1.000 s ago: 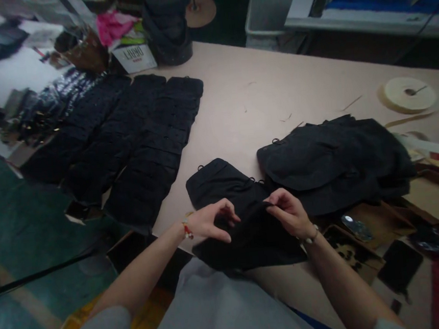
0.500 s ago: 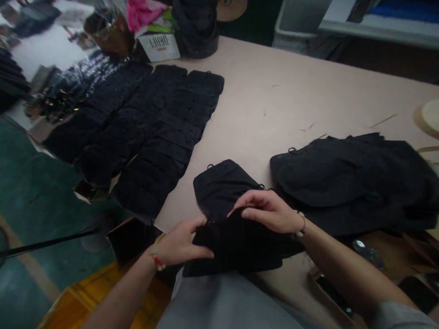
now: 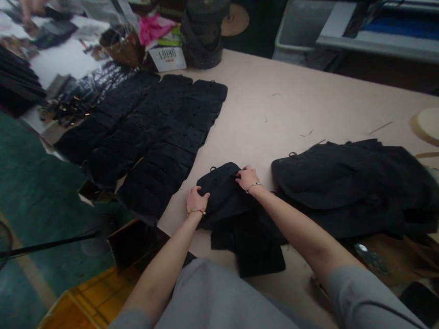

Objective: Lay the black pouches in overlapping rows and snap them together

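Observation:
A black fabric piece [image 3: 224, 197] with a small loop at its far edge lies on the table in front of me. My left hand [image 3: 197, 199] grips its left edge, thumb on top. At the far right corner, my right hand [image 3: 247, 177] pinches the same piece between thumb and curled fingers. The near part of the cloth hangs in dark folds toward my body, and its layers are hard to tell apart. To the right rests a pile of similar black fabric pieces [image 3: 352, 183]. Rows of overlapping black pieces [image 3: 158, 131] with small dark fittings cover the left side.
The pale tabletop [image 3: 260, 99] extends to the back right. A tape roll [image 3: 437, 125] lies at the right edge. Behind the rows stand a white box [image 3: 168, 59] and a dark strap roll [image 3: 204, 32]. A yellow crate [image 3: 78, 310] is below left. Another person's hand [image 3: 29, 25] shows far left.
Both hands have moved forward, away from my body, onto the far part of the black fabric piece. The flap raised near me is now down, and the piece lies flatter.

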The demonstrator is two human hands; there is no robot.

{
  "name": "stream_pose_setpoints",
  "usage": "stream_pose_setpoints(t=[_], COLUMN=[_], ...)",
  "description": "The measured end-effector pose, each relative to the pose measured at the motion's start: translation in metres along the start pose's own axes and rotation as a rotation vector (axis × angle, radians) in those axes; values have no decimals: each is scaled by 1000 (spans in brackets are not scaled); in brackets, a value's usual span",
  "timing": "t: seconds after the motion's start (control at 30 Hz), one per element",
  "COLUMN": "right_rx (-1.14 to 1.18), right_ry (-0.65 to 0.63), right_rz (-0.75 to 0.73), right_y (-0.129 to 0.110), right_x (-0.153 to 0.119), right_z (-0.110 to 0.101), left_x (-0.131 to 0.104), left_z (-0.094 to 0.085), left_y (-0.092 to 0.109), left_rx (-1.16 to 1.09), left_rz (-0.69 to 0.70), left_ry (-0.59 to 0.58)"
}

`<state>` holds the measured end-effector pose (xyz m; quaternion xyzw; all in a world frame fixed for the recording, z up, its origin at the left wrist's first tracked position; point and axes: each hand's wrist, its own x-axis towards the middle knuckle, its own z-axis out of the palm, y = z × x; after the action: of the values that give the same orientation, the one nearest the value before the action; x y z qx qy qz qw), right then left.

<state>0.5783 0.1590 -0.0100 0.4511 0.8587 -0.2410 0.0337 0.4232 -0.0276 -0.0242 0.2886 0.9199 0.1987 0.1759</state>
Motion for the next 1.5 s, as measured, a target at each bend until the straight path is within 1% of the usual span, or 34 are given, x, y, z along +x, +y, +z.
stream_pose_setpoints(t=[0.03, 0.07, 0.1, 0.17, 0.23, 0.33, 0.4, 0.43, 0.5, 0.6, 0.7, 0.77, 0.83, 0.9, 0.93, 0.97, 1.03, 1.1, 1.17, 1.2, 1.23, 1.3, 1.33, 1.37, 1.4, 1.43, 1.5], right_rx=[15, 33, 54, 105, 169, 288, 363, 390, 423, 435, 444, 461, 477, 489, 497, 507, 515, 515, 534, 544, 543, 497, 463, 440, 449, 490, 576], right_ry=[-32, -69, -105, -152, -141, -53, 13, 46, 121, 259, 389, 463, 523, 564, 576, 583, 585, 575, 598, 632, 683, 816, 877, 930, 957, 963, 928], right_rz=[10, 16, 25, 58, 100, 188, 259, 295, 377, 519, 634, 696, 760, 809, 824, 833, 840, 825, 780, 749, 711, 613, 554, 490, 427, 386, 363], right_y=[2, 4, 5, 9, 13, 24, 35, 42, 55, 75, 93, 103, 111, 120, 124, 129, 136, 140, 138, 134, 128, 110, 98, 85, 72, 58, 31], right_x=[2, 4, 7, 12, 18, 33, 51, 63, 94, 150, 212, 254, 294, 329, 345, 359, 381, 393, 394, 389, 380, 349, 326, 299, 267, 232, 153], right_z=[2, 3, 4, 6, 7, 6, 0, -4, -16, -36, -57, -71, -85, -98, -103, -108, -115, -120, -123, -123, -123, -119, -116, -111, -105, -96, -75], left_x=[0, 1, 4, 13, 29, 65, 99, 119, 165, 241, 312, 352, 384, 407, 415, 420, 425, 423, 415, 409, 403, 389, 382, 373, 365, 356, 338], left_z=[1, 2, 2, 4, 6, 12, 17, 19, 24, 37, 56, 67, 73, 74, 72, 71, 67, 66, 69, 72, 75, 81, 83, 83, 82, 79, 73], left_y=[-2, -3, -3, 0, 6, 25, 47, 62, 99, 167, 234, 270, 298, 318, 325, 329, 330, 322, 308, 300, 293, 282, 277, 274, 270, 266, 254], left_rx=[-2, -9, -19, -44, -65, -84, -89, -84, -57, -4, 34, 59, 90, 131, 157, 186, 248, 306, 356, 378, 397, 414, 412, 403, 389, 370, 319], left_rz=[-10, -27, -47, -77, -69, 15, 86, 131, 228, 368, 506, 631, 762, 860, 895, 924, 973, 1016, 1042, 1042, 1034, 1004, 992, 988, 999, 1025, 1118], left_ry=[36, 47, 37, -37, -119, -164, -173, -183, -198, -201, -181, -126, -39, 37, 49, 37, -55, -203, -347, -392, -413, -395, -371, -348, -323, -293, -223])
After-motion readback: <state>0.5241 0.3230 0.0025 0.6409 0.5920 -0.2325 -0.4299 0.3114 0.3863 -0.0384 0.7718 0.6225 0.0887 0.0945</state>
